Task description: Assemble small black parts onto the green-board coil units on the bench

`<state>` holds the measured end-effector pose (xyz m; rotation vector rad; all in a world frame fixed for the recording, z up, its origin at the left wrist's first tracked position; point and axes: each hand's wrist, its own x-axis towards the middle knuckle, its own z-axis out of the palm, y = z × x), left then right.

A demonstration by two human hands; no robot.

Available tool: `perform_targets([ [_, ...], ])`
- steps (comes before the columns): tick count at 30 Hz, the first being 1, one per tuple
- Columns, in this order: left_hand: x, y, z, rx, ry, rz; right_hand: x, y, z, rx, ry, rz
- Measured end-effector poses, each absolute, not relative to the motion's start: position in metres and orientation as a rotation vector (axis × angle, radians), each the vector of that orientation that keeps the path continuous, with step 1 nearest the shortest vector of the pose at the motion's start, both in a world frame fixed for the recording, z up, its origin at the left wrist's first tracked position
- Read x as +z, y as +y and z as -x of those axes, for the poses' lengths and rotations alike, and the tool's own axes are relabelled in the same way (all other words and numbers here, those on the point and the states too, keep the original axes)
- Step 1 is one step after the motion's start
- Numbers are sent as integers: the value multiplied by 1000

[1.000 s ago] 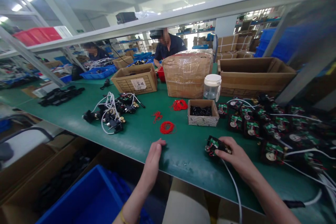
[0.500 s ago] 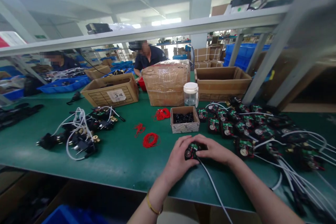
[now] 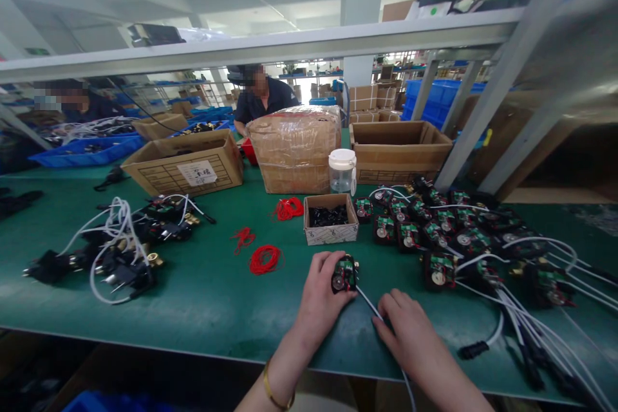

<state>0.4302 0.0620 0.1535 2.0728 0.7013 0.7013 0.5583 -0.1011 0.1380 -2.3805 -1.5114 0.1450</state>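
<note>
My left hand (image 3: 321,293) grips a small black housing (image 3: 344,275) with a green circuit board and a round metal part showing in its open face. Out of the housing's lower right corner runs a white cable (image 3: 367,302). It passes between the thumb and fingers of my right hand (image 3: 408,328), which is closed loosely around it, then drops past the table's front edge. Just beyond my left hand stands a small cardboard box (image 3: 331,235) full of tiny black parts.
Many similar open housings (image 3: 438,270) with white cables crowd the right side. Red wire bundles (image 3: 264,260) lie left of centre, with cabled black plug units (image 3: 128,273) farther left. A taped carton (image 3: 295,154) and a clear jar (image 3: 342,174) stand behind. Two people work across the table.
My right hand has left the housing and moved down and right along the white cable. My left hand still holds the housing, now turned more upright. The view has shifted slightly right.
</note>
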Motion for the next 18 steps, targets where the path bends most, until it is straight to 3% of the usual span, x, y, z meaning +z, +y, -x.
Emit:
perform_targets([
  [9,157,53,-433,642,605,-2107,159,-74,-594,-411,-1587,2577],
  [18,154,57,-432,603,646,-2081,138,-86,-597,-439,-1645,2544],
])
